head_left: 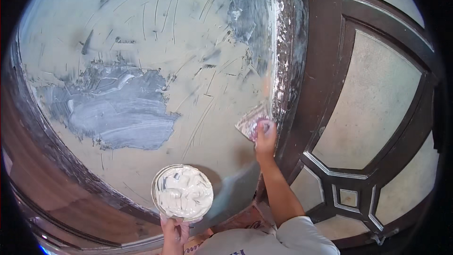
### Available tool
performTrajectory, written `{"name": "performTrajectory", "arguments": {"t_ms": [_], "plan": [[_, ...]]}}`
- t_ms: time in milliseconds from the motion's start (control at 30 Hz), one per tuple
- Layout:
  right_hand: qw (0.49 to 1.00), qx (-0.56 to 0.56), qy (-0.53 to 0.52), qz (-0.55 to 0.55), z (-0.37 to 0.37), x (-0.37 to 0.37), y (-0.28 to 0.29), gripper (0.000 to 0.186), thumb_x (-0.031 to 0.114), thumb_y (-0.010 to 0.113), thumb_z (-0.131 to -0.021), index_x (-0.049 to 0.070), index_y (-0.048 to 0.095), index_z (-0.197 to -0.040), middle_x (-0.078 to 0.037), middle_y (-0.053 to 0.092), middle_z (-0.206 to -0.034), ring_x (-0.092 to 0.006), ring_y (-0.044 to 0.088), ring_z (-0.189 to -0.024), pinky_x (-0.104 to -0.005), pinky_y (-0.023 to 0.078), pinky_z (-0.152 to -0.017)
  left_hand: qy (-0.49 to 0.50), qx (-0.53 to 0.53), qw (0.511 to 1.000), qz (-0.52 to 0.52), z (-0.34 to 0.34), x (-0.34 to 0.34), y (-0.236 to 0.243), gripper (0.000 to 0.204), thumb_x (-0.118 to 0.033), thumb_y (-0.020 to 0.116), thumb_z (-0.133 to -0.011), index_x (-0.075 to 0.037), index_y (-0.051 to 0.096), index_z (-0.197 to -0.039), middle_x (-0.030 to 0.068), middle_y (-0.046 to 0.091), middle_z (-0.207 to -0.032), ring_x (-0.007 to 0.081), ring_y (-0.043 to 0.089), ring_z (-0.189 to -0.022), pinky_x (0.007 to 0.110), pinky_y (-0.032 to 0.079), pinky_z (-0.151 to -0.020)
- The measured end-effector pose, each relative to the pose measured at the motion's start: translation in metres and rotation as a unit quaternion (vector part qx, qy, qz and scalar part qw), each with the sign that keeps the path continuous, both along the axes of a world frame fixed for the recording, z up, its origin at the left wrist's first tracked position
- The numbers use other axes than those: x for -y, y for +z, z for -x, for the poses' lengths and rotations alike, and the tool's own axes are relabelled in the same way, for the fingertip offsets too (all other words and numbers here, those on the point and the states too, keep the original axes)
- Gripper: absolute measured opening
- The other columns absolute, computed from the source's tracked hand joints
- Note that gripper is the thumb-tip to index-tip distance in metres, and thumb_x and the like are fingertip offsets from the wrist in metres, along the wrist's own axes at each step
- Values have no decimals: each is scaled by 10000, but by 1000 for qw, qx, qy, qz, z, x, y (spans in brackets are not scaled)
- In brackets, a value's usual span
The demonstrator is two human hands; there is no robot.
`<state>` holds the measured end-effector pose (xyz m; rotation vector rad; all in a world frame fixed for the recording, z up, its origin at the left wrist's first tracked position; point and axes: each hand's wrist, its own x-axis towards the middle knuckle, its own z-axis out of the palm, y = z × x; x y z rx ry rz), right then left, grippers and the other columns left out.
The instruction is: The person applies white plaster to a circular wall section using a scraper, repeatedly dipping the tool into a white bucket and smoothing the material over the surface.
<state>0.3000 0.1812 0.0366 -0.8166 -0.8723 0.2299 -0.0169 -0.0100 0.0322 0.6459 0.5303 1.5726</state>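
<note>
My right hand [265, 138] grips a wide, flat spreader [248, 123] with a pinkish handle and white smears, held at the pale wall panel [193, 85] beside the paint-flecked right-hand moulding [282, 66]; whether the blade touches is unclear. The panel has scratches, grey-blue patches and smeared filler. Low in the middle, my left hand [174, 231] holds a round container [182, 192] of creamy white paste from below, its fingers partly hidden under it.
A dark-framed panelled section [321, 80] with pale insets curves along the right. At the lower left run brown boards and rails [75, 208]. Behind my body at the bottom is a reddish printed surface [245, 219].
</note>
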Motion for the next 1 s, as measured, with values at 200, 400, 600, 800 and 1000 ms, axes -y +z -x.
{"name": "performTrajectory", "arguments": {"t_ms": [200, 400, 600, 800, 1000], "plan": [[971, -185, 125, 84, 1, 57, -39, 181, 222, 621, -943, 70, 525, -961, -21, 531, -926, -55, 470, -703, -231, 404, -619, -22, -1, 1000, -9, 1, -5, -13, 779, 12, 465, -677, 36, 280, -1434, 264, 451, -1370, 414, 542, -1197, 544, 564, -902], [994, 44, 35, -89, -4, 42, 64, 90, 68, 591, -947, 18, 541, -1003, -68, 577, -1028, -113, 515, -921, -267, 419, -849, -64, -2, 998, -24, -11, -1, 7, 779, 34, 459, -683, 22, 274, -1439, 233, 426, -1399, 386, 468, -1285, 521, 443, -1059], [999, -30, 21, 15, 12, -1, 19, 126, 144, 627, -944, 78, 545, -1014, 15, 501, -852, -86, 463, -732, -250, 426, -650, -46, -16, 998, -30, -12, 3, 8, 776, 0, 479, -689, 23, 284, -1440, 234, 421, -1410, 396, 502, -1250, 535, 501, -997], [981, -126, 55, 140, 12, 36, -138, 124, 177, 589, -967, 89, 518, -1019, 1, 477, -785, -100, 472, -627, -275, 421, -510, -21, -23, 999, 5, -2, -2, -10, 777, -17, 489, -671, 52, 291, -1420, 247, 473, -1344, 389, 568, -1171, 514, 578, -895], [964, -147, 41, 219, 17, 86, -198, 165, 157, 598, -966, 34, 521, -1044, -50, 539, -864, -127, 525, -725, -273, 451, -641, -84, 23, 996, 11, 1, -1, -10, 769, 68, 464, -682, 37, 283, -1429, 235, 453, -1373, 375, 507, -1245, 513, 484, -1016]]}}
